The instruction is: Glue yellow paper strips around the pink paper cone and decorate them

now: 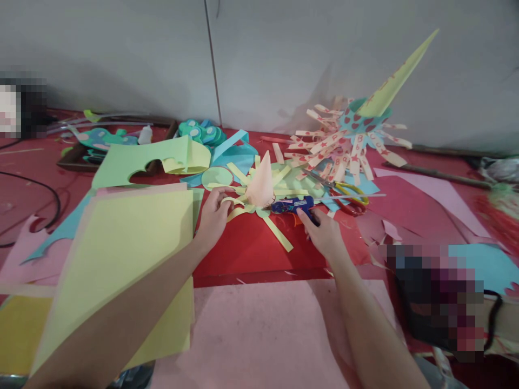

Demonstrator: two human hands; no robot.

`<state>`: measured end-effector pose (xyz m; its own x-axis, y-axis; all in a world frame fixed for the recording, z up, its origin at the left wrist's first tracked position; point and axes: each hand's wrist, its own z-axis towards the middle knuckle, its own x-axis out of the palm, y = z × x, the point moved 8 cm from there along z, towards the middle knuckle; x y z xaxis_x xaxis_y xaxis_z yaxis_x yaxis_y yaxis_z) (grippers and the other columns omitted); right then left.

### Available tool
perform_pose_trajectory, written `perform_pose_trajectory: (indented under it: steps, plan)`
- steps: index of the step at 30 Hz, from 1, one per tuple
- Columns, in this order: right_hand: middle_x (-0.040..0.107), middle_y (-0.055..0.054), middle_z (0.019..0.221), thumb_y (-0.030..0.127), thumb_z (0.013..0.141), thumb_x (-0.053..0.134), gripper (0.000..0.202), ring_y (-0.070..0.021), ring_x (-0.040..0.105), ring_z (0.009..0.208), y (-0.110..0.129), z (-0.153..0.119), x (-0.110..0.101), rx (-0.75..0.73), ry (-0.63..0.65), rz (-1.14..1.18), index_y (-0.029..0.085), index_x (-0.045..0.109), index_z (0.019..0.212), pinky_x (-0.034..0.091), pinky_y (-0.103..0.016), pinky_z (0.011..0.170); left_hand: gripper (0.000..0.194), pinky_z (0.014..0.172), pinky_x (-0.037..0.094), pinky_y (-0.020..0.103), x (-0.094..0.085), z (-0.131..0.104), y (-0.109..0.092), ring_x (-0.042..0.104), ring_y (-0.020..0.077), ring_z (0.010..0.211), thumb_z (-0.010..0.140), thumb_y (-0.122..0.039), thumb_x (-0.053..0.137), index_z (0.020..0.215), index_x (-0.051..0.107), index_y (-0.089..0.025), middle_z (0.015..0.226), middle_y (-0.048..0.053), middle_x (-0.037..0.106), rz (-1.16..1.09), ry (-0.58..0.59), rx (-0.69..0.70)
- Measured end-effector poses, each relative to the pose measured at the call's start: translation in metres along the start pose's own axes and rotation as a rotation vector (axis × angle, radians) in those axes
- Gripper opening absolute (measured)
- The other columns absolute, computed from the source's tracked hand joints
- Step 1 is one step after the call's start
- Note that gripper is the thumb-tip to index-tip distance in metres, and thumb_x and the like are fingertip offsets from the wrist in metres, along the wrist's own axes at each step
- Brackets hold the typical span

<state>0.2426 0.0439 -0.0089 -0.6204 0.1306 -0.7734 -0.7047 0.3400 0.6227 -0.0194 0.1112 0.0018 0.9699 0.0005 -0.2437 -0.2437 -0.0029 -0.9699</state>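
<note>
The left hand (pixel 214 216) is pinching a curled yellow strip (pixel 232 204) just left of the pink cone (pixel 260 183), fingers closed on the loop. The cone is standing upright on its fringed paper base, between the hands. It is likely very light, soft and easily crushed; holding it low by the base strips seems safest. Right of the cone, the right hand (pixel 322 232) is resting half open, fingertips touching the blue glue gun (pixel 292 205). Scissors (pixel 344 192) are lying further right.

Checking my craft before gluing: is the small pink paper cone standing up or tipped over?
Upright: the pink cone stands on its wide base, tip pointing up, among yellow strips.
</note>
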Motion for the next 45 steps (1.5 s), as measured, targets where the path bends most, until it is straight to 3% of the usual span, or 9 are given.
perform_pose_trajectory:
  steps: [7,15,20,23,26,30,34,45]
  plan:
    - [0.059,-0.002,0.058,0.069,0.079,0.038,0.051,-0.0182,0.056,0.055,0.001,0.000,0.000,0.019,0.009,0.004,0.021,0.055,0.072,0.035,-0.026,0.054,0.021,0.046,0.033,0.020,-0.002,-0.002,-0.002,0.041,0.0100,0.050,0.077,-0.019,0.036,0.091,0.052,-0.020,0.054,-0.006,0.044,-0.099,-0.022,-0.028]
    - [0.066,-0.006,0.073,0.070,0.077,0.039,0.055,-0.0224,0.061,0.065,0.003,-0.003,-0.003,0.052,-0.019,-0.052,0.020,0.057,0.092,0.037,-0.028,0.057,0.020,0.044,0.035,0.020,-0.002,-0.004,-0.002,0.045,0.0091,0.048,0.080,-0.022,0.042,0.098,0.051,-0.021,0.060,-0.005,0.049,-0.083,-0.027,-0.036]
    - [0.067,-0.010,0.085,0.072,0.075,0.039,0.060,-0.0294,0.064,0.082,0.010,-0.008,-0.003,0.113,-0.001,-0.192,0.021,0.055,0.102,0.040,-0.032,0.060,0.032,0.066,0.048,0.025,-0.001,-0.002,-0.007,0.058,0.0123,0.073,0.084,-0.029,0.046,0.115,0.048,-0.021,0.087,0.002,0.059,0.056,-0.037,0.126]
    - [0.067,-0.013,0.089,0.074,0.071,0.041,0.068,-0.0325,0.064,0.085,0.012,-0.011,-0.001,0.137,0.021,-0.258,0.020,0.052,0.110,0.042,-0.035,0.062,0.034,0.082,0.047,0.030,-0.001,-0.005,-0.014,0.057,0.0159,0.096,0.084,-0.026,0.046,0.118,0.047,-0.020,0.108,0.007,0.058,0.163,-0.059,0.234]
    - [0.066,-0.014,0.090,0.077,0.067,0.043,0.074,-0.0333,0.064,0.087,0.013,-0.012,0.001,0.130,0.028,-0.277,0.019,0.050,0.113,0.044,-0.037,0.063,0.028,0.090,0.044,0.034,-0.001,-0.012,-0.026,0.054,0.0184,0.103,0.084,-0.023,0.047,0.112,0.051,-0.021,0.114,0.007,0.056,0.337,-0.097,0.365]
    - [0.066,-0.014,0.092,0.078,0.065,0.046,0.078,-0.0341,0.063,0.089,0.013,-0.013,0.003,0.140,0.049,-0.293,0.019,0.047,0.116,0.045,-0.039,0.066,0.014,0.089,0.042,0.037,0.016,-0.021,-0.035,0.054,0.0216,0.101,0.085,-0.022,0.050,0.095,0.059,-0.021,0.101,0.006,0.059,0.615,0.019,0.530]
    - [0.066,-0.014,0.092,0.073,0.066,0.049,0.074,-0.0342,0.063,0.089,0.015,-0.013,0.004,0.142,0.065,-0.304,0.020,0.045,0.117,0.045,-0.039,0.066,0.016,0.085,0.042,0.037,0.031,-0.024,-0.028,0.054,0.0220,0.094,0.086,-0.023,0.050,0.097,0.061,-0.021,0.101,0.006,0.059,0.813,0.155,0.560]
    - [0.066,-0.013,0.091,0.071,0.064,0.053,0.068,-0.0324,0.064,0.086,0.009,-0.011,0.001,0.132,0.019,-0.297,0.021,0.049,0.111,0.044,-0.036,0.061,0.024,0.087,0.042,0.037,0.042,-0.026,-0.022,0.054,0.0211,0.096,0.089,-0.020,0.043,0.101,0.062,-0.020,0.101,0.007,0.057,0.825,0.275,0.612]
